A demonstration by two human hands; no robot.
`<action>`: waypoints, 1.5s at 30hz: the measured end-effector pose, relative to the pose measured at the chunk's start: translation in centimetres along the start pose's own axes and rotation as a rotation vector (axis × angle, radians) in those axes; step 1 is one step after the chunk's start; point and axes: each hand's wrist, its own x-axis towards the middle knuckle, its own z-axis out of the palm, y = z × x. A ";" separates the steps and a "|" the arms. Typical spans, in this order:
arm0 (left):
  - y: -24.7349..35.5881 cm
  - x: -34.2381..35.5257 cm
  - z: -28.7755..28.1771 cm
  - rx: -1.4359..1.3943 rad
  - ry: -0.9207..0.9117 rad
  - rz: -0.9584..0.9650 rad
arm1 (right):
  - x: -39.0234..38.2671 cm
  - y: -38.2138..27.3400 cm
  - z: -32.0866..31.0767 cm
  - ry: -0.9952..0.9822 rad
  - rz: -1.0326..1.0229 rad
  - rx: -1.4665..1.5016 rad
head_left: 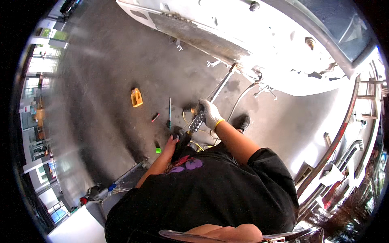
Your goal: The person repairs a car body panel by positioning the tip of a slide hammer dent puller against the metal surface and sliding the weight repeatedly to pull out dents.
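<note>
A long tool with a bare metal bar (223, 86) and a black ribbed section (196, 122) slants from my body up to the lower edge of a white car body (227, 34). My right hand (210, 114), in a pale glove with a yellow cuff, is closed around it midway. Bare, my left hand (172, 143) is closed at its dark near end, close to my shirt; part of its fingers is hidden. The bar's far end meets the sill beside a bare, greyish metal strip (198, 35). I cannot make out the tool's exact kind.
On the grey floor to the left lie a yellow jug (137, 98), a thin rod with a dark handle (169, 113), a small red-and-black item (155, 117) and a green piece (158, 150). A hose (239, 99) runs near my shoe (244, 122). Racks stand at right.
</note>
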 end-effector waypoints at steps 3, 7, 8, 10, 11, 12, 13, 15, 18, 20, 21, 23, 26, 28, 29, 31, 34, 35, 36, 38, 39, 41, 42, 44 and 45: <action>0.0 1.1 0.1 0.003 -0.055 -0.007 | 0.0 -0.6 -0.2 -0.019 0.010 0.003; -0.5 1.5 0.1 0.006 -0.005 -0.079 | 0.1 -0.4 -0.1 0.014 -0.001 -0.071; -0.6 1.5 0.1 0.008 -0.006 -0.079 | 0.2 -0.3 -0.1 -0.002 0.013 -0.074; -1.0 2.1 -0.2 0.006 -0.055 -0.067 | 0.6 0.1 -0.8 -0.022 -0.002 -0.078; -1.1 2.4 -0.4 0.004 -0.079 -0.061 | 0.8 0.3 -1.1 -0.044 -0.013 -0.085; -1.3 3.0 -0.7 0.005 -0.104 -0.056 | 1.3 0.4 -1.5 -0.042 0.018 -0.014; -1.8 3.5 -1.4 -0.003 -0.118 -0.049 | 1.2 0.3 -1.0 -0.049 0.025 -0.015; -1.9 4.4 -2.1 0.006 -0.116 -0.052 | 1.1 -0.1 -0.6 -0.010 0.042 0.000; 0.4 2.0 -0.6 0.018 -0.105 -0.106 | 1.9 0.2 -1.3 0.008 0.028 0.016; 2.2 -0.3 0.1 0.012 -0.068 -0.148 | 1.9 0.3 -0.9 -0.001 0.024 0.002; 2.1 -0.2 -0.2 -0.010 -0.085 -0.114 | 1.9 0.3 -0.8 -0.019 0.012 -0.004; 1.8 0.1 -0.7 -0.034 -0.102 -0.079 | 2.0 0.1 -0.7 -0.038 0.002 -0.013; 1.0 1.0 -1.4 -0.038 -0.040 -0.055 | 2.2 0.6 -1.0 -0.011 0.037 0.045; 0.9 1.2 -1.5 0.113 0.057 0.036 | 1.4 2.0 -1.1 -0.041 -0.078 0.004; 0.8 1.4 -1.4 0.106 0.055 0.036 | 1.1 2.4 -1.3 -0.040 -0.077 -0.002; 0.1 1.9 -1.8 0.311 0.125 0.131 | 0.5 2.5 -0.6 -0.062 -0.084 0.142; -3.9 6.1 -5.8 0.541 0.067 0.240 | 0.6 -0.3 0.2 0.054 -0.015 0.031; -4.0 6.7 -5.7 0.541 0.060 0.240 | 1.5 -1.9 -0.5 0.113 -0.016 -0.052; -4.3 6.8 -5.5 0.356 0.066 0.198 | 2.6 -4.4 -1.0 0.110 -0.058 -0.028; -4.2 6.6 -5.4 0.170 0.079 0.151 | 5.2 -9.8 -3.1 0.011 -0.125 0.033; -3.2 6.6 -5.0 0.238 0.080 0.185 | 6.1 -11.3 -4.3 -0.079 -0.156 0.070; -4.9 5.3 -5.6 0.312 0.103 0.203 | 4.1 -4.5 -4.3 -0.112 -0.346 -0.294; -5.2 5.6 -5.3 0.405 0.127 0.281 | 3.2 0.8 -4.9 -0.078 -0.358 -0.557; -5.5 5.3 -5.5 0.545 0.117 0.350 | 3.6 11.1 -7.6 0.049 -0.004 -0.834; -7.9 4.5 -7.7 0.527 0.109 0.304 | 0.4 13.7 -6.7 -0.097 -0.209 -0.916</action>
